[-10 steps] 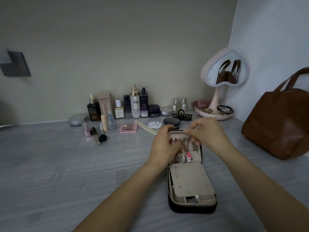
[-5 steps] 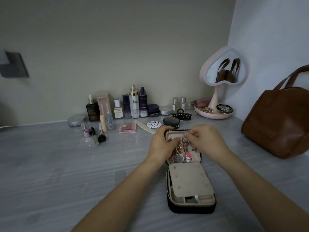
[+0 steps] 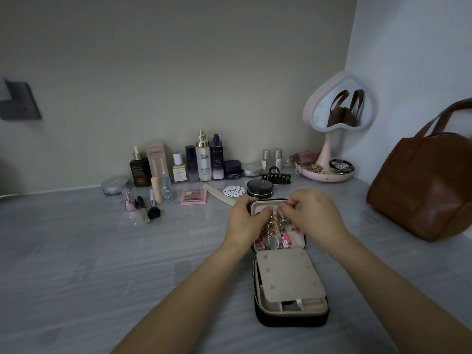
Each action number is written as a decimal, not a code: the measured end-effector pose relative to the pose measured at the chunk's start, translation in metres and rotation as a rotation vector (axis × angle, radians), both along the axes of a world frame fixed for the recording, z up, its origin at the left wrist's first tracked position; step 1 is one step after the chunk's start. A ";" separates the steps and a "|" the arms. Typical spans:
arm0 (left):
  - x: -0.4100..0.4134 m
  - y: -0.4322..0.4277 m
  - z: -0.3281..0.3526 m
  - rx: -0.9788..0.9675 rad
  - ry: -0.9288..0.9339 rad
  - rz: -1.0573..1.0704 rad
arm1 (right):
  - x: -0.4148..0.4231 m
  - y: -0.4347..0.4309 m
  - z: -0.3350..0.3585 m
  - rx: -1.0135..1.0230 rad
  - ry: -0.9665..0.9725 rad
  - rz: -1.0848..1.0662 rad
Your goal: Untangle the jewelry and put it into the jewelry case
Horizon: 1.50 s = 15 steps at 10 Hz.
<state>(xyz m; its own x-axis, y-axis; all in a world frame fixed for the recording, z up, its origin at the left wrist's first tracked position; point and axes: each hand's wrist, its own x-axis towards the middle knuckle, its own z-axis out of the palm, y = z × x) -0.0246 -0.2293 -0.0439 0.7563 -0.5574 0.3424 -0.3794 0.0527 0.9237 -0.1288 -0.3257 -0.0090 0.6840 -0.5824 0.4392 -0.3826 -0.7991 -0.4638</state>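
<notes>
I am looking down over both forearms at the jewelry case, which is lying open on the tabletop with its far half under the two hands. The jewelry is bunched over that far half: thin chains and a red cord running toward me, ending in a round silver pendant and a small pink charm just beyond the beige padded flap that is covering the near half.

The left hand is curling its fingers in and pinching the strands near their far ends. The right hand is pinching them just beside it, thumb against forefinger. Which strand each hand is holding I cannot tell.

I am judging the bunch as very light, limp and slippery, and the fine links as easy to kink or snap. So I am favouring a hold at a clasp or pendant rather than mid-chain, and gentle teasing apart rather than pulling.
</notes>
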 end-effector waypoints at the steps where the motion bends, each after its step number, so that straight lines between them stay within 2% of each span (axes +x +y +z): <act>1: -0.001 -0.001 0.000 -0.021 -0.013 0.016 | 0.001 0.003 0.000 -0.062 -0.002 -0.021; 3: -0.001 -0.001 -0.002 -0.034 -0.021 0.035 | 0.001 0.000 -0.008 -0.059 -0.033 -0.077; 5: 0.002 0.001 -0.003 -0.008 -0.010 -0.031 | -0.002 0.002 -0.009 -0.044 0.064 -0.058; 6: 0.004 0.004 -0.005 -0.011 -0.015 -0.091 | -0.008 0.001 -0.008 0.033 0.086 -0.038; 7: 0.003 0.007 -0.005 -0.025 0.078 -0.168 | -0.017 -0.005 -0.005 0.078 -0.053 -0.107; 8: 0.001 0.006 -0.004 -0.024 0.203 -0.230 | -0.021 -0.014 -0.011 0.201 -0.071 -0.101; 9: 0.001 0.002 -0.003 -0.021 0.329 -0.287 | -0.018 -0.023 -0.026 0.456 0.003 0.043; 10: -0.003 0.001 0.001 -0.019 0.376 -0.304 | -0.016 -0.029 -0.038 0.505 -0.044 0.109; 12: 0.002 0.017 -0.003 0.145 0.080 -0.388 | -0.012 -0.027 -0.046 0.377 -0.144 -0.026; 13: 0.006 0.025 -0.017 0.134 -0.066 -0.356 | -0.014 -0.020 -0.043 0.388 -0.135 -0.013; 15: 0.002 0.027 -0.028 -0.035 -0.032 -0.330 | -0.026 -0.016 -0.017 0.381 -0.090 -0.026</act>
